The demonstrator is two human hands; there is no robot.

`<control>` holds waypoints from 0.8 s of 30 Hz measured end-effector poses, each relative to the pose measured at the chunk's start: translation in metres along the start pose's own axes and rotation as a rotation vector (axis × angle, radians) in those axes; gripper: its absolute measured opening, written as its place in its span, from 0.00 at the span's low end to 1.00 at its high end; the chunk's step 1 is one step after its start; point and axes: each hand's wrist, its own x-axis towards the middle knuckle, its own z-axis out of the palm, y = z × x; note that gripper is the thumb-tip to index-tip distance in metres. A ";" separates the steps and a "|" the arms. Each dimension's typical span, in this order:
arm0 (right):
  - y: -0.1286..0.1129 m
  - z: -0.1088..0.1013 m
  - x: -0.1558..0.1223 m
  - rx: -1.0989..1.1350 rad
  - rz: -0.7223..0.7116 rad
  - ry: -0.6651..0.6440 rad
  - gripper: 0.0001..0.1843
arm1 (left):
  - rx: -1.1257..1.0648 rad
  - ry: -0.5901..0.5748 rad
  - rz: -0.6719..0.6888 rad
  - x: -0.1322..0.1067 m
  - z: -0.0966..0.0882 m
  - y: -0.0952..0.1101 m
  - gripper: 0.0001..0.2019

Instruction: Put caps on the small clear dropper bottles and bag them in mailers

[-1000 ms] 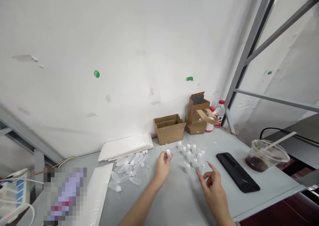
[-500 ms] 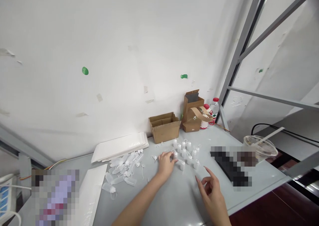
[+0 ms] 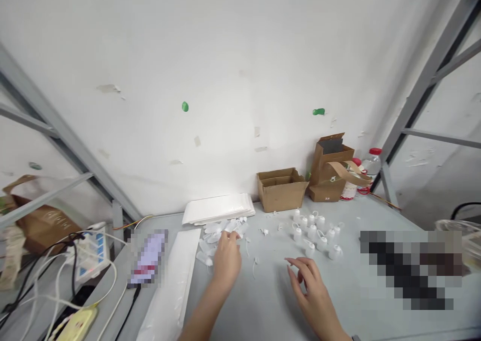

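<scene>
My left hand point(image 3: 227, 261) is over the pile of loose translucent plastic dropper bottles point(image 3: 212, 231). Its fingers are bent down and drawn together, with the tips at the bottles; what they hold, if anything, is hidden. My right hand point(image 3: 310, 291) hovers over the grey table, thumb and fingers apart with nothing between them. Beyond it several small white capped bottles point(image 3: 309, 251) stand upright in a loose group, their cap straps looped. Small white caps with straps point(image 3: 256, 266) lie between the pile and the standing bottles.
An open cardboard box point(image 3: 281, 196) stands by the wall, beside a brown paper bag point(image 3: 326, 181) and red-capped bottles point(image 3: 372, 168). White flat packs point(image 3: 221, 208) lie behind and left of the pile. A power strip point(image 3: 93, 256) with cables is at left. Blurred-out items lie on both sides.
My left hand has gone from the standing white bottles leftward to the loose pile. The view has turned left. My right hand stays open over the table.
</scene>
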 end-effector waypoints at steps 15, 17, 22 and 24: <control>-0.054 0.114 0.144 -0.518 -0.645 -0.540 0.19 | 0.064 0.043 -0.249 -0.014 -0.020 -0.059 0.12; -0.055 0.128 0.149 -0.546 -0.630 -0.537 0.16 | 0.040 0.141 -0.163 0.003 -0.025 -0.063 0.12; -0.050 0.129 0.150 -0.609 -0.587 -0.490 0.11 | 0.094 0.203 -0.096 0.048 -0.025 -0.061 0.14; -0.048 0.120 0.150 -0.627 -0.579 -0.466 0.11 | 0.121 0.181 -0.076 0.056 -0.020 -0.058 0.16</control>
